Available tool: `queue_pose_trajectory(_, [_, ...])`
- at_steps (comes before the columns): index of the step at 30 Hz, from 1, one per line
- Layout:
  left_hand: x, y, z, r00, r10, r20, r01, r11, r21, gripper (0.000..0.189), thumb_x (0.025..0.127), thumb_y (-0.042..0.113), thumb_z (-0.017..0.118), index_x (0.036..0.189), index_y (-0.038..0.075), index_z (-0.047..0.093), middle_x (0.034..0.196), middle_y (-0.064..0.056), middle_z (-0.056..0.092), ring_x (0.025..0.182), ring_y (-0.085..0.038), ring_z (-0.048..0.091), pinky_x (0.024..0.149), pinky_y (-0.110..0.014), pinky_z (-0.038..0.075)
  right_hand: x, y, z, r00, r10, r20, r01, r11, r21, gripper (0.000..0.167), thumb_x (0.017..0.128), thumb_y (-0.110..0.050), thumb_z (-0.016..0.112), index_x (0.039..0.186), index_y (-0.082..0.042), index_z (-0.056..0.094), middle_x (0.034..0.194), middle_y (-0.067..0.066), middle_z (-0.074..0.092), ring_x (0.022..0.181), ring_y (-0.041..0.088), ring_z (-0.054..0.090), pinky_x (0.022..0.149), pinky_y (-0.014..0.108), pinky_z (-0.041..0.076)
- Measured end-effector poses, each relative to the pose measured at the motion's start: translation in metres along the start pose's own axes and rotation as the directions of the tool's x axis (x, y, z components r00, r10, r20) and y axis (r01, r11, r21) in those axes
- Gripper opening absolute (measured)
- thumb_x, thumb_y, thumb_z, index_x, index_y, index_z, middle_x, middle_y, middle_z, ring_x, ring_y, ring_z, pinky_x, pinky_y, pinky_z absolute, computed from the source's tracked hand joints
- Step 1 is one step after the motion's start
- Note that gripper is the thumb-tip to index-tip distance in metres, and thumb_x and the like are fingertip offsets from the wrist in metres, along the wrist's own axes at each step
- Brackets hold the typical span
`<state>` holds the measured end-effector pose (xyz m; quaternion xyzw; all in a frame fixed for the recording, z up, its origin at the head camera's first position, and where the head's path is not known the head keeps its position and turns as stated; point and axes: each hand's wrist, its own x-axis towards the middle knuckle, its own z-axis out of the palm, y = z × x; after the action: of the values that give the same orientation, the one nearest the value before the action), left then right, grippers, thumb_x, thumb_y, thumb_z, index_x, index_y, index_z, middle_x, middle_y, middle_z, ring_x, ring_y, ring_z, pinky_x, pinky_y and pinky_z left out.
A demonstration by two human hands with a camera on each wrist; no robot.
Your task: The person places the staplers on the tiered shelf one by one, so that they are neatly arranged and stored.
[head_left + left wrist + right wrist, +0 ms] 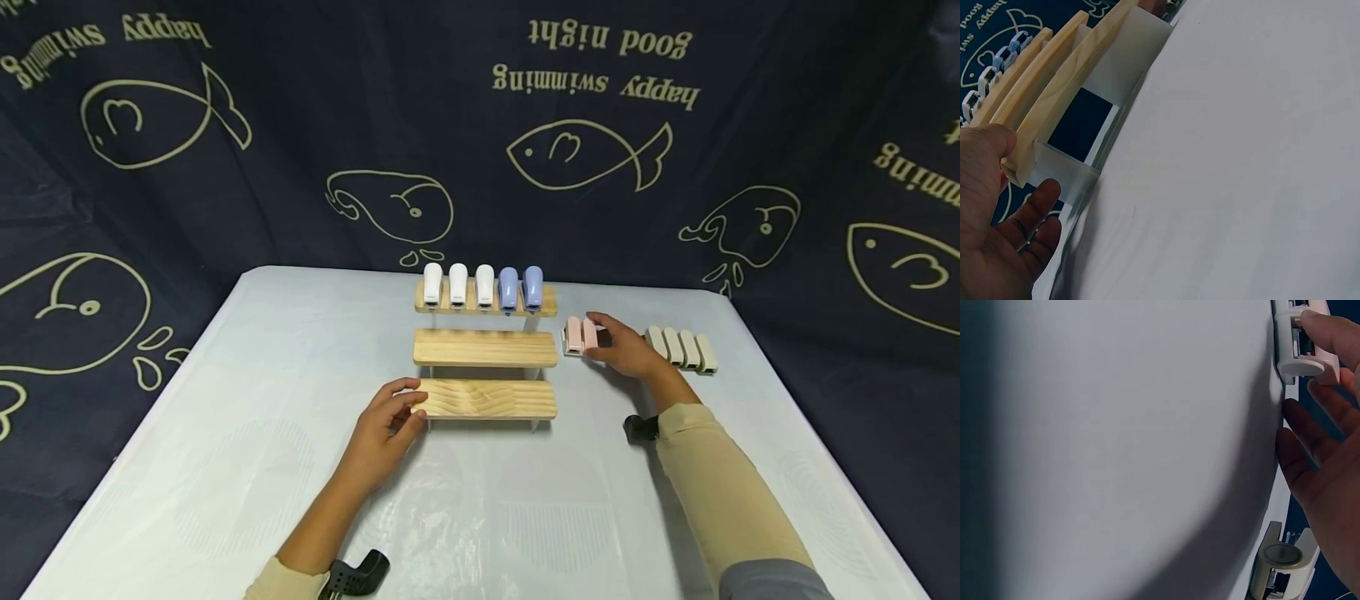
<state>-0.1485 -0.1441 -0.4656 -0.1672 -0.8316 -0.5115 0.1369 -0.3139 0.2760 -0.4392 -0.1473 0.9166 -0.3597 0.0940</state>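
My left hand (381, 433) is at the left end of a three-tier wooden display rack (483, 398). In the left wrist view its thumb lies on the front of the lowest shelf end (1047, 119), one finger goes behind, and the other fingers curl below. To the rack's right, my right hand (622, 346) grips the right one of two pink mini staplers (590, 333) between thumb and fingers. The other pink mini stapler (573, 336) stands close beside it. In the right wrist view, the thumb is on the gripped stapler's (1300, 367) side.
White mini staplers (457, 285) and two blue ones (532, 287) stand in a row on the top shelf. Several cream mini staplers (678, 348) line up right of my right hand. A dark printed curtain (465, 100) hangs behind the white-covered table (247, 467).
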Motion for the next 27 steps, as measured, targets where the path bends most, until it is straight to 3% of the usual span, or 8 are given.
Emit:
queue_pose_trajectory(19, [0.0005,0.0002,-0.0004,1.0,-0.007,0.006,0.007,1.0,-0.005,0.024,0.097,0.012,0.066,0.119,0.003,0.068,0.137,-0.007,0.054,0.085,-0.012,0.062,0.074,-0.026,0.055,-0.0007,0.0043,0.0056,0.999,-0.006,-0.046,0.007,1.0,0.017,0.073,0.094,-0.011,0.068,0.155,-0.003,0.027,0.145,0.027,0.043,0.13,0.043,0.045,0.097,0.054,0.044])
queue_pose_trajectory(27, [0.0007,0.002,0.0,1.0,0.017,-0.013,-0.017,1.0,-0.012,0.023,0.095,0.006,0.068,0.118,0.002,0.069,0.135,-0.007,0.056,0.083,-0.012,0.064,0.072,-0.026,0.055,0.0016,0.0059,0.0091,0.997,0.0,-0.078,0.001,1.0,0.016,0.072,0.093,-0.011,0.07,0.152,-0.003,0.032,0.136,0.028,0.051,0.125,0.043,0.049,0.095,0.053,0.045])
